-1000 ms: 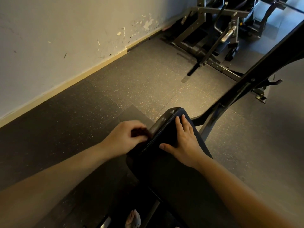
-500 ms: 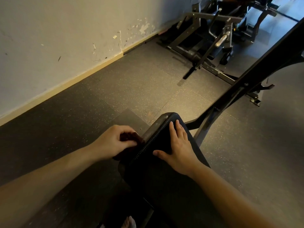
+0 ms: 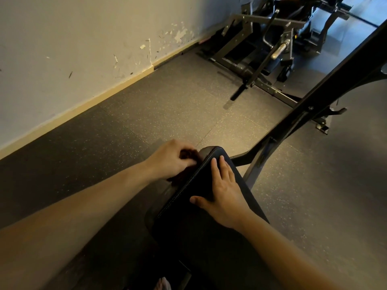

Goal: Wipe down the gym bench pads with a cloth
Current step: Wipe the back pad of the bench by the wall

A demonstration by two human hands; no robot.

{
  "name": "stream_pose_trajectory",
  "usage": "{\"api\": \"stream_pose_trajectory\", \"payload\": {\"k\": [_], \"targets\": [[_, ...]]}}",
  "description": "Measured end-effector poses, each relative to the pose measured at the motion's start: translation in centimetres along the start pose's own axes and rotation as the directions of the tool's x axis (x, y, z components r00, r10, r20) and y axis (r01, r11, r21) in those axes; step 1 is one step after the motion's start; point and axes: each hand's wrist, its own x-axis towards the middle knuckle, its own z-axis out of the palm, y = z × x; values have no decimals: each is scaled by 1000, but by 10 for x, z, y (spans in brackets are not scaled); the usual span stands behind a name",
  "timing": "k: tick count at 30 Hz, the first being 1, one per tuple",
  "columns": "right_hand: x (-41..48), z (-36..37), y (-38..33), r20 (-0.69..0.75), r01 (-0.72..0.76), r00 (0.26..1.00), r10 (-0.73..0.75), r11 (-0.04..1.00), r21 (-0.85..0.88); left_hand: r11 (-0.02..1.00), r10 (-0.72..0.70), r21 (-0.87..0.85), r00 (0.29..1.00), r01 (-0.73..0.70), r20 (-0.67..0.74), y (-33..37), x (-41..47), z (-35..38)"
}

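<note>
pad (image 3: 199, 237): long axis runs away from the person | cloth (image 3: 184, 155): bunched against pad's left side, near far end | left hand (image 3: 170, 161): fingers curled round cloth, nearer that side | right hand (image 3: 224, 195): flat on pad top, holding nothing

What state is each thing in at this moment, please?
Black padded bench pad: cloth against its left side.
Dark bunched cloth: gripped, pressed to the pad's side.
Left hand: curled round the cloth.
Right hand: flat on the pad's top, fingers straight.
Grey metal weight machine: by the wall, untouched.
</note>
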Motion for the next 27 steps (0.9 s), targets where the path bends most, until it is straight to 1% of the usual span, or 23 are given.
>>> {"api": "stream_pose_trajectory", "payload": {"k": [2,6,10,12,14,16,17,18,20,22,24,27], "targets": [[1,1,1,-8,7,1000,-7,1000,-5,1000,5,-8,1000,-5,18,-3,-10,-2],[2,0,1,6,-2,1000,2,1000,-24,993,86,94,989,-74,-122,14,29,15],[2,-4,-1,20,-9,1000,10,999,-38,993,39,113,986,-20,-162,23,65,22],[0,-5,-1,12,-9,1000,9,999,-33,992,45,121,991,-30,-126,21,55,17],[-1,-4,-1,4,-8,1000,8,1000,-27,996,1,84,1000,1,-28,15,32,4],[0,-3,0,-2,-4,1000,4,999,-32,999,-44,10,995,43,87,6,6,-7],[0,-2,0,-2,-4,1000,3,999,-34,999,-47,-9,994,48,103,3,-1,-8],[1,-3,0,1,-5,1000,5,999,-39,999,-42,-4,996,43,79,2,-3,-7],[1,-3,-1,12,-7,1000,8,999,-52,999,-17,39,999,19,-32,7,8,3],[2,-4,-3,17,-14,1000,15,998,-62,998,1,59,994,6,-112,15,31,14],[3,-5,-3,19,-18,1000,19,998,-62,1000,-16,15,989,19,-149,17,52,20],[2,-6,-3,22,-19,1000,20,999,-47,998,-52,-46,988,46,-146,12,58,23]]}}
